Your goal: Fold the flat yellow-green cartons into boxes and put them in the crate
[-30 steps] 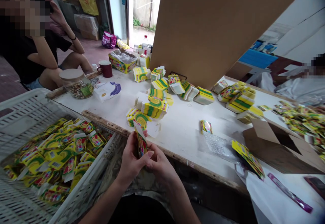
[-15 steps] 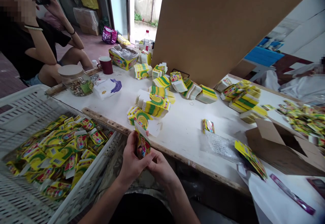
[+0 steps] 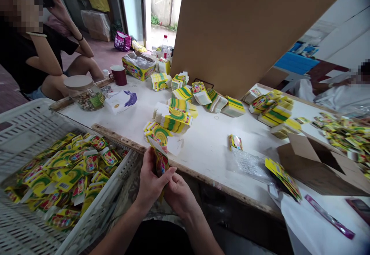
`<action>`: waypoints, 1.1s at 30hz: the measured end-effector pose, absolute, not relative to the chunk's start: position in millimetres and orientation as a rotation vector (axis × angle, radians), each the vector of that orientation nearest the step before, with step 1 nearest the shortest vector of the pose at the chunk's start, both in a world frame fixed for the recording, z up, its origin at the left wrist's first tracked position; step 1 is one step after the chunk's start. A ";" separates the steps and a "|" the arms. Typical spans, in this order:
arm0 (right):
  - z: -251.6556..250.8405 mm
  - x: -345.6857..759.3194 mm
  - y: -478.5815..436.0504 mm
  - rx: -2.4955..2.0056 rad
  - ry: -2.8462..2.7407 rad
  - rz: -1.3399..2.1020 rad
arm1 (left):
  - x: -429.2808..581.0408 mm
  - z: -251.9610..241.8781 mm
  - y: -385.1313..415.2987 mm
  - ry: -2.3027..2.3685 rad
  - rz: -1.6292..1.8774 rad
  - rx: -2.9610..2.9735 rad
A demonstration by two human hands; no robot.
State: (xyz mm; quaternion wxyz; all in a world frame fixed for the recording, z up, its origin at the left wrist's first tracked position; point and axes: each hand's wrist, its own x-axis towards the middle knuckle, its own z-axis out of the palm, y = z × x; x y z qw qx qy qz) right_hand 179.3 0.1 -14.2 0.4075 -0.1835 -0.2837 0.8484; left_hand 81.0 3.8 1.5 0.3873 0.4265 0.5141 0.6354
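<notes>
In front of the table's wooden edge, my left hand [image 3: 150,182] is closed around a small printed carton [image 3: 160,161], yellow with red and green, its white flap pointing up. My right hand [image 3: 179,193] is closed at the carton's lower end, touching the left thumb; its fingertips are partly hidden. Just beyond the carton, a fanned bundle of flat yellow-green cartons [image 3: 157,133] lies on the white table [image 3: 202,149]. Behind that bundle stands a larger stack of the same cartons [image 3: 173,120].
At my left is a white plastic crate [image 3: 95,212] holding many folded cartons [image 3: 63,170]. Farther back stand a lidded jar [image 3: 86,97], a maroon mug [image 3: 118,76] and a seated person [image 3: 43,54]. Rightward are a bubble-wrap bag [image 3: 251,164] and an open cardboard box [image 3: 320,170].
The carton has turned slightly and sits lower between my hands. My right hand has shifted a little down along its lower end. The whole view has drifted slightly.
</notes>
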 end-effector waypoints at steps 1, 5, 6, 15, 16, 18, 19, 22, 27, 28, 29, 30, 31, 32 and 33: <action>-16.3 179.7 -0.8 -0.477 -0.750 2.118 | 81.2 2.9 3.1 1.332 1.610 1.078; -22.6 183.5 -1.2 -0.579 -0.959 2.007 | 80.7 8.3 0.7 1.366 1.583 1.010; -23.8 184.4 -0.5 -0.589 -0.986 2.002 | 80.5 8.9 0.3 1.348 1.565 0.963; -36.7 186.4 12.9 -0.706 -0.658 1.964 | 74.9 -14.3 3.9 1.221 1.523 0.681; -35.3 187.8 14.6 -0.726 -0.680 1.937 | 74.7 -17.7 4.1 1.198 1.530 0.662; -31.0 191.2 17.9 -0.746 -0.795 1.886 | 75.3 -22.3 4.2 1.140 1.524 0.616; -28.9 192.8 19.6 -0.763 -0.878 1.850 | 75.9 -23.4 4.2 1.114 1.514 0.593; -26.7 197.0 24.9 -0.943 -1.152 1.664 | 77.0 -22.9 5.4 1.076 1.527 0.551; -34.0 200.3 31.4 -1.150 -1.320 1.434 | 71.1 -22.4 10.0 1.133 1.636 0.553; -34.4 200.8 31.9 -1.156 -1.342 1.403 | 68.8 -23.1 10.5 1.143 1.620 0.565; -33.8 201.7 32.3 -1.164 -1.362 1.366 | 66.0 -23.5 10.8 1.150 1.595 0.581; -32.1 203.3 32.6 -1.172 -1.372 1.332 | 62.5 -23.1 10.8 1.157 1.566 0.605; -29.5 205.8 33.0 -1.180 -1.391 1.287 | 57.8 -21.7 10.6 1.166 1.544 0.635; -26.2 209.4 33.6 -1.182 -1.432 1.224 | 51.9 -18.8 10.5 1.174 1.529 0.673; -22.4 214.0 34.2 -1.178 -1.497 1.137 | 44.7 -14.3 10.3 1.184 1.521 0.718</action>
